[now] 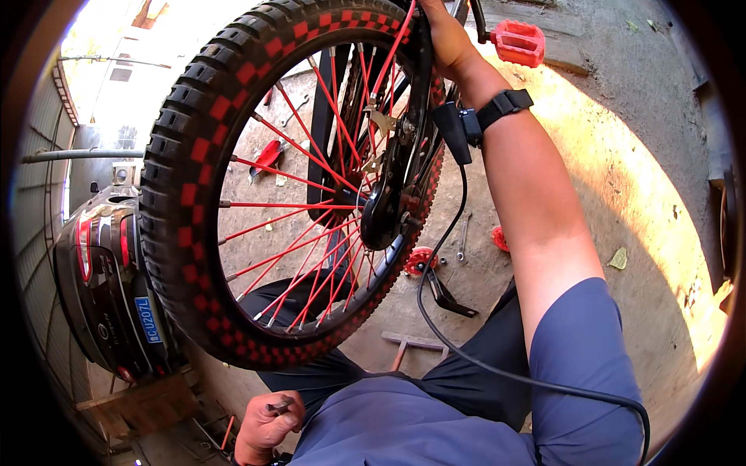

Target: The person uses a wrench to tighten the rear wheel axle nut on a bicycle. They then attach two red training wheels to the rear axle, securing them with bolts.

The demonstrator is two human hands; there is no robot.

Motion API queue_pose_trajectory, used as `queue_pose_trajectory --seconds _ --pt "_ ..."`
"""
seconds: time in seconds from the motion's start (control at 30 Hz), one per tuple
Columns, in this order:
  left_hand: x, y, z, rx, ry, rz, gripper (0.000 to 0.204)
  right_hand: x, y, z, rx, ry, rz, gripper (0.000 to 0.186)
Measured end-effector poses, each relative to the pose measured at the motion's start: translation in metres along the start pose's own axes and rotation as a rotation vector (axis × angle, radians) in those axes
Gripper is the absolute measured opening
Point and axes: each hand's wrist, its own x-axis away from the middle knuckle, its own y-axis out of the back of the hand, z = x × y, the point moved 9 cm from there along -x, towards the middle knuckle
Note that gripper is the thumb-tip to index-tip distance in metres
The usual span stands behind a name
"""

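Observation:
A bicycle rear wheel (186,194), with a black tyre checked in red and red spokes, fills the upper middle, raised off the ground. My right hand (449,40) grips the black bicycle frame at the top, partly cut off by the picture's edge, below and left of a red pedal (519,43). My left hand (266,427) is closed around a small dark metal tool (280,406) low in front of my body, below the tyre. The chain guard and hub (381,210) face me on the wheel's right side.
Behind and below the wheel, a small red stabiliser wheel (420,261) with a black bracket, a spanner (463,241), a T-bar tool (404,340) and a red object (268,158) lie on the concrete floor (653,311). A dark parked car (101,303) stands at left beside a corrugated wall.

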Motion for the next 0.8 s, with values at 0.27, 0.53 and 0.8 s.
queue_pose_trajectory --seconds 0.27,0.53,0.8 --pt "-0.017 -0.017 -0.002 -0.080 0.026 0.063 0.029 0.003 -0.004 -0.008 -0.040 -0.108 0.119 0.067" --pt "-0.039 -0.032 -0.007 -0.209 0.027 0.214 0.027 -0.008 -0.001 -0.008 -0.065 -0.040 0.171 0.069" --pt "-0.083 -0.072 -0.029 -0.208 -0.102 0.322 0.032 -0.001 0.010 0.000 0.064 -0.035 0.004 0.071"
